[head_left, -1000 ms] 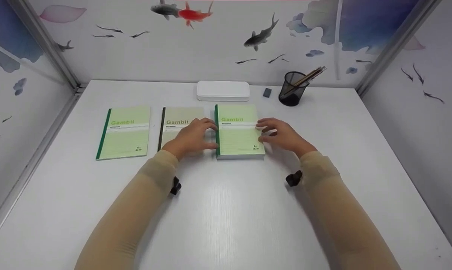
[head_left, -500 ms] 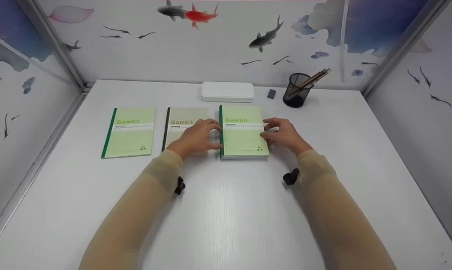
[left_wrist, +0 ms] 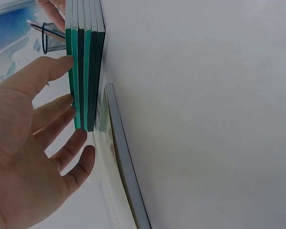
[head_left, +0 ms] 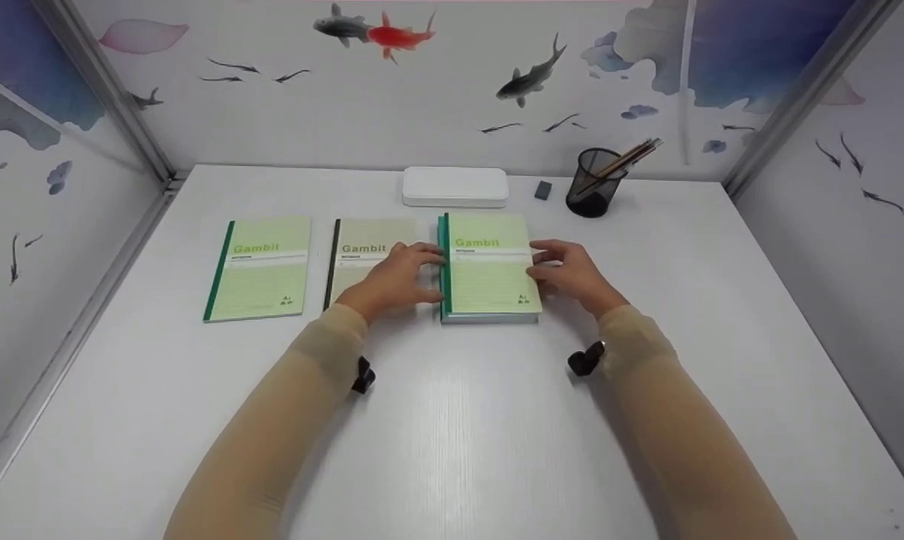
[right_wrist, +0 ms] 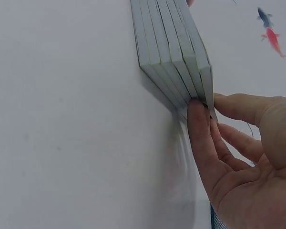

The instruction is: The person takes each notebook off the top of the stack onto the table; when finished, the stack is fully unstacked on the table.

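Observation:
A stack of several green notebooks (left_wrist: 88, 71) lies right of centre on the table. Its top notebook (head_left: 489, 281) sits slightly right of those below, baring a strip of teal spine. My left hand (head_left: 391, 277) rests its thumb and fingertips along the spine side, fingers spread and lightly bent. At the opposite edge, my right hand (head_left: 572, 274) pinches the top notebook, thumb on its cover and fingers at its page edge, as the right wrist view shows. A beige notebook (head_left: 358, 259), partly hidden by my left hand, lies left of the stack.
Farther left lies a single green notebook (head_left: 260, 281). Behind the stack are a white case (head_left: 455, 186), a small dark eraser-like block (head_left: 543, 190) and a black mesh cup (head_left: 593, 187) with pencils. Printed panels (head_left: 286, 112) enclose the table.
The top notebook has shifted slightly right over the stack, baring a teal spine at its left. My right hand has closed in on the notebook's edge; my left hand stays at the spine.

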Tool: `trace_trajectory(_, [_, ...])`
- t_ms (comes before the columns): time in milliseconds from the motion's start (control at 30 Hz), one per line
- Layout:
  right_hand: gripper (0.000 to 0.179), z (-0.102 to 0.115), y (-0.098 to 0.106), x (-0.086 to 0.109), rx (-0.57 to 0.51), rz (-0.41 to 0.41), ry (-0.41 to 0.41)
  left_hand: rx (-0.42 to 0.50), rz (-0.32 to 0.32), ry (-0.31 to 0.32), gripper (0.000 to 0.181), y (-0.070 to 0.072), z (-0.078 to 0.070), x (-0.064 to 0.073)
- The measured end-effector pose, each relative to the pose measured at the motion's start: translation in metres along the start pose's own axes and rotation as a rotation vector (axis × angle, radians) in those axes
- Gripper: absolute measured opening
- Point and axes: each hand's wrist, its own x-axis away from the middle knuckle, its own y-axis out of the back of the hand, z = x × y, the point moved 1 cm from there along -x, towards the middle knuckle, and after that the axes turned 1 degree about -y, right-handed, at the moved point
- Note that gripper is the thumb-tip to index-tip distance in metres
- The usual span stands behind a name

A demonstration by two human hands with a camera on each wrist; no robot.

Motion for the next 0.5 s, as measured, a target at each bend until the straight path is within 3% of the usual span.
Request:
trace_trajectory(233, [0.064,-0.008,0.006,0.006,-0.109,0.016,-0.032,-0.055,-0.016,-0.004,0.063,0.002,-0.004,0.000])
trace_trajectory(500, [0.065,-0.015,0.013,0.015,-0.196,0.023,-0.031,-0.032,0.000,0.012,0.064,0.002,-0.005,-0.001])
